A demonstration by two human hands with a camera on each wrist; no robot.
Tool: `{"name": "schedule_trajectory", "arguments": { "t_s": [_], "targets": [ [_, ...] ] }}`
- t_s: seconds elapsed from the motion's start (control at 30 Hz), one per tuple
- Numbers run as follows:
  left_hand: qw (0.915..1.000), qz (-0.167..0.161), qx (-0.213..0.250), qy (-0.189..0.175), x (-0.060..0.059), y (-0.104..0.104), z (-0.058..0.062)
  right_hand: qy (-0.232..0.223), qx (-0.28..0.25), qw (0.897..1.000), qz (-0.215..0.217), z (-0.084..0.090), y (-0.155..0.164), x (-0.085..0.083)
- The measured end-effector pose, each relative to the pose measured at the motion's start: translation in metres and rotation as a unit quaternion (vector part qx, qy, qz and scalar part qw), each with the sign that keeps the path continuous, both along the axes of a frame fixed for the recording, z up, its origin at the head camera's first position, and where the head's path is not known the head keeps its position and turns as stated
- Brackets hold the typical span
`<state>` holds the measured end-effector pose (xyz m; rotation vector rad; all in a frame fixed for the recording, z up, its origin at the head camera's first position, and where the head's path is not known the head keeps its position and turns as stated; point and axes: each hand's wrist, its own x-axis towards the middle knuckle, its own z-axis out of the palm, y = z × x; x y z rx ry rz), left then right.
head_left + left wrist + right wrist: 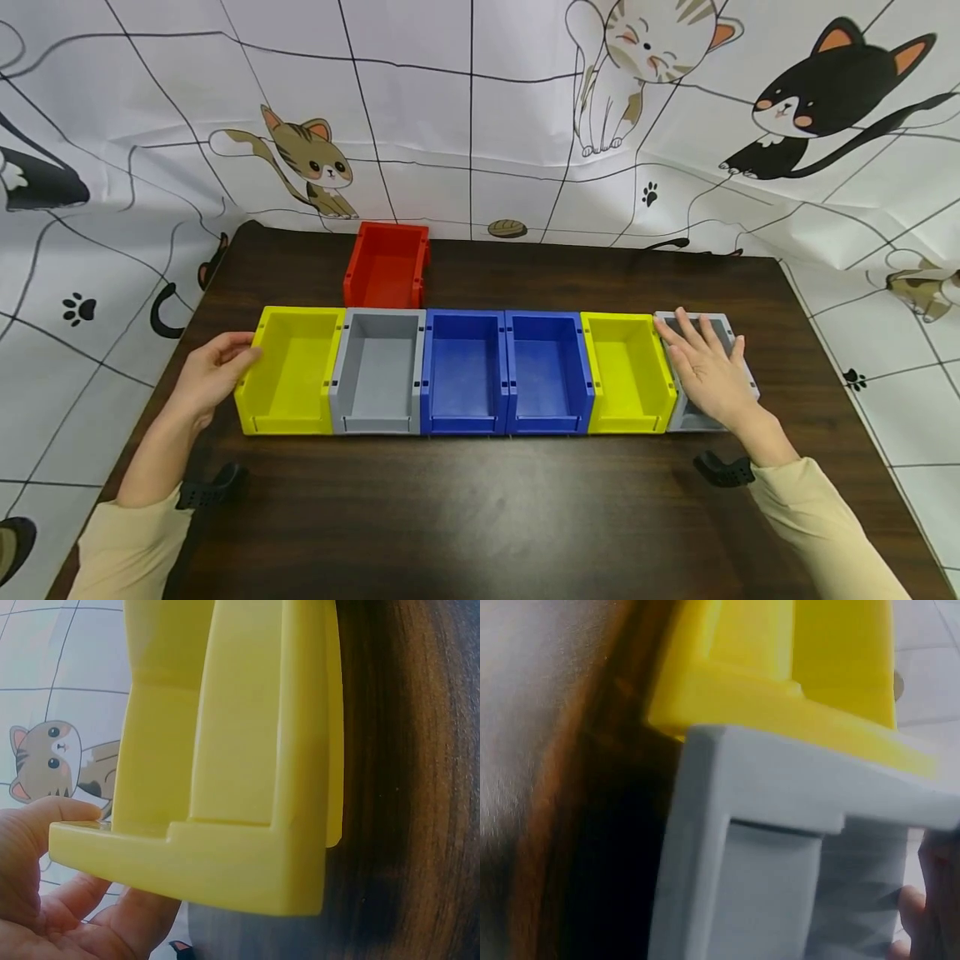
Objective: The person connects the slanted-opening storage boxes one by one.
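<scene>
Side by side across the dark wooden table runs a row of open-front plastic storage bins. At its left end my left hand pinches the side wall of a yellow bin; the left wrist view has one digit over that rim and the other fingers outside it. My right hand lies palm down across the grey bin at the right end, fingers straight and spread. This grey bin sits against a second yellow bin. Between the yellow bins stand another grey bin and two blue bins.
A red bin stands behind the row, close to the left grey bin. White cloth with cat drawings hangs behind the table and shows along its sides. Black straps are around both wrists.
</scene>
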<state>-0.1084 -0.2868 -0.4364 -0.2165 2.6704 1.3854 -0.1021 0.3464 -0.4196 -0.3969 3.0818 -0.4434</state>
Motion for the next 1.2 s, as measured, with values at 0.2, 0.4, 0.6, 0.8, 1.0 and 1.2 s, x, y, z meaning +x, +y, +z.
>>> {"name": "schedule_trajectory", "arguments": {
  "t_s": [0.2, 0.4, 0.6, 0.8, 1.0, 1.2],
  "targets": [
    [1.0000, -0.005, 0.002, -0.002, 0.001, -0.001, 0.001, 0.015, -0.004, 1.000, -0.011, -0.009, -0.003, 0.004],
    [1.0000, -0.006, 0.002, -0.001, 0.002, 0.000, 0.003, 0.024, -0.005, 0.999, -0.023, -0.011, -0.004, 0.005],
    [1.0000, -0.008, 0.002, 0.000, 0.001, 0.000, 0.005, 0.019, 0.012, 1.000, -0.012, -0.008, -0.002, 0.003],
    [1.0000, -0.002, 0.001, 0.006, -0.013, -0.022, -0.032, 0.022, 0.066, 0.997, 0.019, 0.008, -0.002, -0.003],
    [1.0000, 0.006, 0.006, 0.004, -0.025, -0.036, -0.056, 0.086, 0.043, 0.995, 0.024, 0.027, -0.014, -0.019],
    [0.9996, 0.015, 0.014, -0.018, -0.010, -0.013, -0.017, 0.124, -0.010, 0.992, 0.028, 0.051, -0.038, -0.043]
  ]
}}
